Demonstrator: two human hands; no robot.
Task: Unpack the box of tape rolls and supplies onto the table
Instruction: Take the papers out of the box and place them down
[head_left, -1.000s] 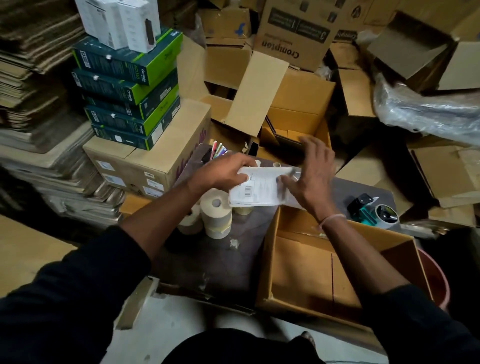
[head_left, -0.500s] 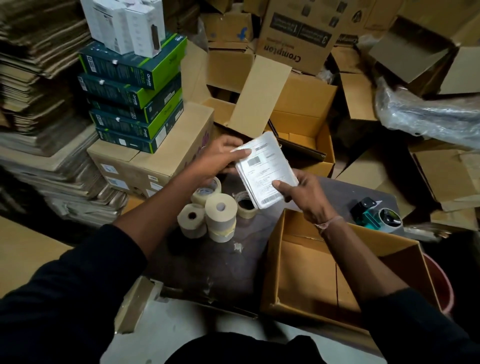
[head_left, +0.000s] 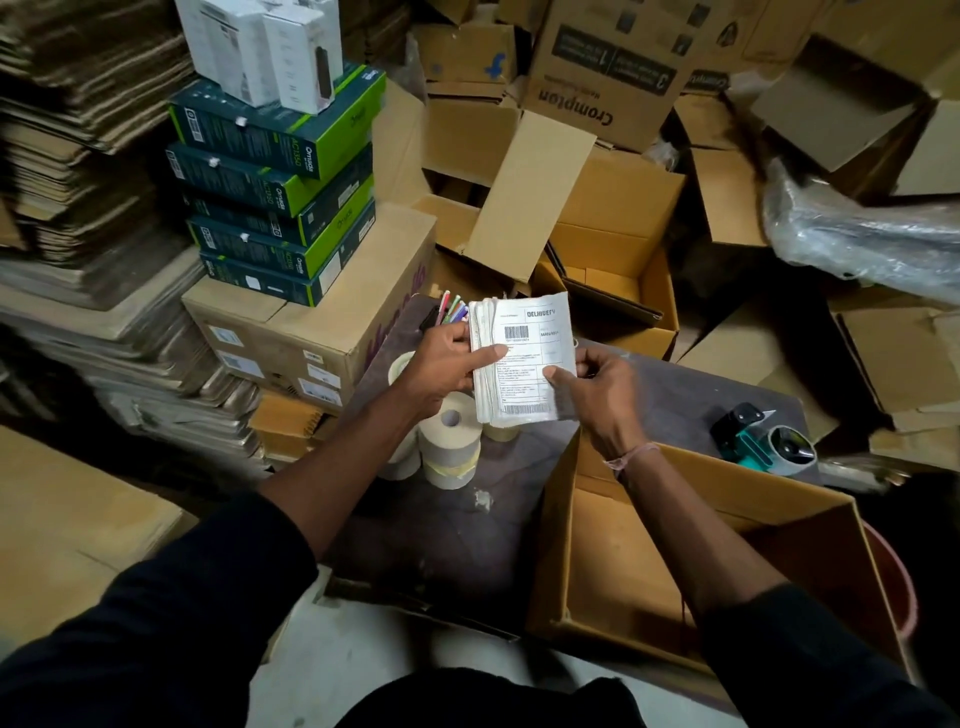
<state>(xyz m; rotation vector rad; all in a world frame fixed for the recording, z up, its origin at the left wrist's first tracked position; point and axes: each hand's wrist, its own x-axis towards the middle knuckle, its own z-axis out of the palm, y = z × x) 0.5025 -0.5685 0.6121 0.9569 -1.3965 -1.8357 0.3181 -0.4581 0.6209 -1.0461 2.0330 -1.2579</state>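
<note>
A thick stack of white shipping labels (head_left: 524, 358) is held upright above the dark table (head_left: 670, 395). My left hand (head_left: 447, 364) grips its left edge, thumb across the front. My right hand (head_left: 597, 389) pinches its lower right corner. Beneath the stack stand several cream tape rolls (head_left: 449, 441), partly hidden by my left arm and the labels. The open brown box (head_left: 649, 551) sits at the table's right front; the part of its inside that shows is bare. A teal tape dispenser (head_left: 763, 441) lies on the table past the box.
Coloured pens (head_left: 452, 309) stand at the table's far left corner. A closed carton (head_left: 311, 332) with stacked green router boxes (head_left: 275, 187) is left of the table. Open cartons crowd the back, flattened cardboard piles the left, and a pink bucket (head_left: 901, 587) stands right of the box.
The label stack went from lying flat over the rolls to being lifted and turned upright. My right hand moved from on top of it to pinching its lower right corner.
</note>
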